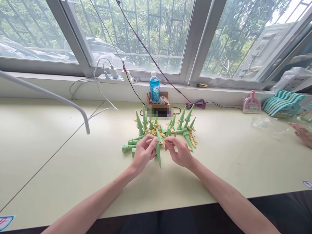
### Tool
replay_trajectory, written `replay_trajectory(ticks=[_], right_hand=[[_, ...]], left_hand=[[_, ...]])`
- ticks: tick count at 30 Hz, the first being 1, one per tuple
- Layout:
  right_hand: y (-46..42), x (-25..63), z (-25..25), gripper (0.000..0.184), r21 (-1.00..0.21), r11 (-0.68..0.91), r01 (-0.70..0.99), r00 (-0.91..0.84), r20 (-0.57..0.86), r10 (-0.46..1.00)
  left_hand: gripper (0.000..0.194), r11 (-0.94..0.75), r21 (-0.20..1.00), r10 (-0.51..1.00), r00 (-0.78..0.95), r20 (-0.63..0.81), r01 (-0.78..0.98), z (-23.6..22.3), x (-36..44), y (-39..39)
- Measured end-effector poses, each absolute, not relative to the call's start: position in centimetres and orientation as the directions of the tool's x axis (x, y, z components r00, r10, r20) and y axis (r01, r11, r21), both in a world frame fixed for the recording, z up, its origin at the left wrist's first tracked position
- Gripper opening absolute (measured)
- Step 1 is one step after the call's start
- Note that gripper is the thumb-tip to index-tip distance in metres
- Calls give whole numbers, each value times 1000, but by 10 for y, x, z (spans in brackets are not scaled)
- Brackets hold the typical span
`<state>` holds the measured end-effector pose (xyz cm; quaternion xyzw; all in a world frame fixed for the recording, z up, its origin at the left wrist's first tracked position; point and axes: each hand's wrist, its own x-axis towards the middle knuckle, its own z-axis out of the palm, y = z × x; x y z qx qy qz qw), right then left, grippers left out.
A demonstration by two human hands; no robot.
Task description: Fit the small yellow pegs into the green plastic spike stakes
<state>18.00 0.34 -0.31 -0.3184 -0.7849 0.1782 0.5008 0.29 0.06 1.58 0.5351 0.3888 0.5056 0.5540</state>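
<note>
My left hand (144, 152) is closed around a green plastic spike (158, 154), whose pointed end slants down toward me. Just right of it, my right hand (179, 151) pinches a small yellow plastic piece (163, 143) against the side of the spike; whether the two are joined I cannot tell. Beyond my hands stand several more green spikes (181, 118) with their tips up. Loose yellow pieces (154, 131) lie heaped among them. To the left, several green spikes with ribbed caps (128, 148) rest on their sides, partly covered by my left hand.
A cardboard box (165, 97) with a blue bottle (154, 87) stands behind the pile. Coiled wires (196, 104) lie at the back. To the right are a pink dustpan (252, 103), turquoise dustpans (282, 103), clear plastic (269, 125) and another person's hand (302, 134). A white tube (60, 94) hangs over the left side.
</note>
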Motion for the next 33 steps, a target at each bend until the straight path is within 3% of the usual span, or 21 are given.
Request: replay_trajectory(ticks=[12,27,33], right_hand=[[5,180,-3,15,-598,711,369,-308,644,701],[7,179,-5,17,-601,703,380,-324,626,710],[7,180,-3,26,-640,683,352,-352,586,730]], left_hand=[[28,-177,983,975,128,183,-58,14,4,-2],[29,-172,984,976,132,176,-40,15,5,-2],[23,-234,971,961,160,224,45,9,4,-5]])
